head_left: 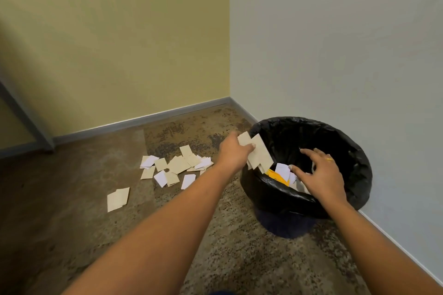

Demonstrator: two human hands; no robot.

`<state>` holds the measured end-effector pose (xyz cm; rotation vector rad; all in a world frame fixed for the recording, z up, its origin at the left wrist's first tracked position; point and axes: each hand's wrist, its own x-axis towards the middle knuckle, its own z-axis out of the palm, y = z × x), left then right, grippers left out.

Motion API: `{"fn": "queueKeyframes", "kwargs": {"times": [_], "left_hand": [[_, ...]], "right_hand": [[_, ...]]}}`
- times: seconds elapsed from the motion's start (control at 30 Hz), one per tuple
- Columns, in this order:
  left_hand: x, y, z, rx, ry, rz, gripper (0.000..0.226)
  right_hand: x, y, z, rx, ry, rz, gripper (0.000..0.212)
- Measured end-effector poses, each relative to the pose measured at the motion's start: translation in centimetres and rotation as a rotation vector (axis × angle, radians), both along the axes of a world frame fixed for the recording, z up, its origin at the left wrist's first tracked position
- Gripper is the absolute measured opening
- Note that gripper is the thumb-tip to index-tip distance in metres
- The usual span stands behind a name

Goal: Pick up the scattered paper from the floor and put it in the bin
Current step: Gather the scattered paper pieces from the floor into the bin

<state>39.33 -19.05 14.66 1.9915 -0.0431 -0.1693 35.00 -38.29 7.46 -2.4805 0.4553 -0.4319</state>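
Left hand [233, 151]: fingers and thumb clamped on a sheaf of beige paper slips [259, 154], held at the left rim of the black-lined bin [311, 121]. Right hand [322, 175]: fingers spread apart, nothing held, poised over the bin's mouth. Scattered paper [177, 167]: strewn on speckled brown carpet [239, 258], left of the bin. Corner formed by yellow wall [119, 43] and grey wall [335, 55].

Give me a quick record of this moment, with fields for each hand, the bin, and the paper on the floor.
left hand: grips a bunch of paper slips at the bin's rim
right hand: open, fingers spread over the bin, holding nothing
bin: upright, black liner, white slips and something yellow inside
floor paper: a scattered pile left of the bin, plus two pieces lying apart
task: not finished
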Motion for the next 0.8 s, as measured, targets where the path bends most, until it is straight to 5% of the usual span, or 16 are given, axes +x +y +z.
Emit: {"fn": "queueKeyframes", "kwargs": {"times": [0.23,0.47,0.8], "left_hand": [[0.9,-3.2,-2.7,0.015,0.037,-0.114,0.044],[-0.3,-3.8,-5.4,0.513,-0.273,-0.411,0.053],[-0.8,1.2,-8.3,0.581,-0.314,-0.330,0.069]], "right_hand": [[0.3,0.5,-0.2,-0.026,-0.045,-0.088,0.050],[0.6,0.8,-0.4,-0.049,-0.019,-0.139,0.042],[-0.2,1.5,0.2,-0.254,0.004,-0.064,0.021]]}}
